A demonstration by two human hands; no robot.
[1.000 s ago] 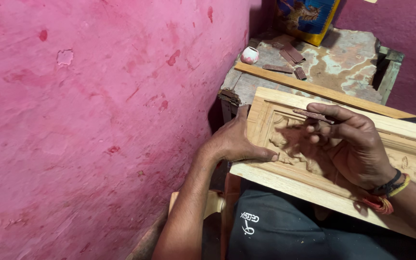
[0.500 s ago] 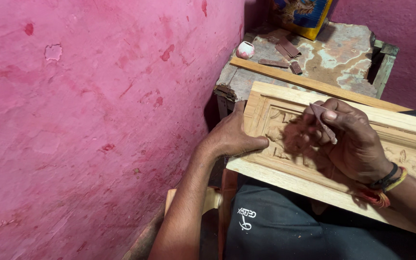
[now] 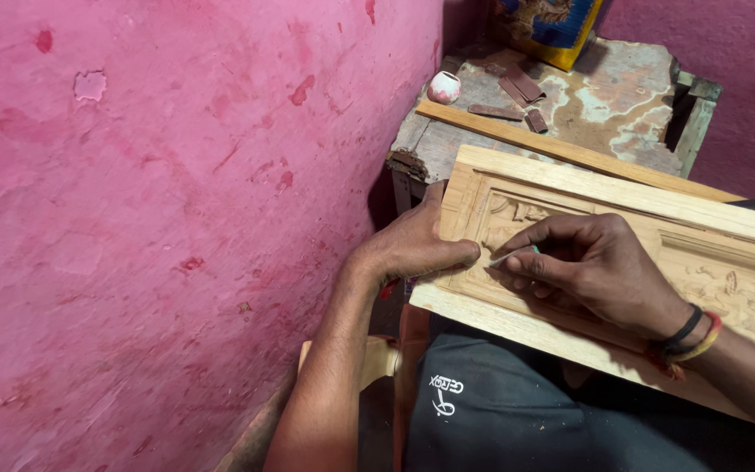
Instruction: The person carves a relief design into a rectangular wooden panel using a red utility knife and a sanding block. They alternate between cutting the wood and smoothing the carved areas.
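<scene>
A pale carved wooden panel (image 3: 640, 205) lies across my lap, its raised frame around a relief-carved recess. My left hand (image 3: 412, 245) grips the panel's left end, thumb on the frame edge. My right hand (image 3: 592, 271) rests in the recess, fingers pinched on a thin carving tool (image 3: 510, 257) whose tip meets the carving at the lower left corner, close to my left thumb. Dark, yellow and red bands circle my right wrist.
A worn wooden stool (image 3: 605, 105) stands beyond the panel, carrying a long wooden strip (image 3: 552, 147), small brown sandpaper pieces (image 3: 517, 87), a small white pot (image 3: 444, 86) and a blue-yellow container (image 3: 552, 26). A pink wall (image 3: 159, 201) fills the left.
My right hand has come down and leftward from the panel's upper recess to its lower left corner, next to my left thumb. My left hand stays on the panel's end.
</scene>
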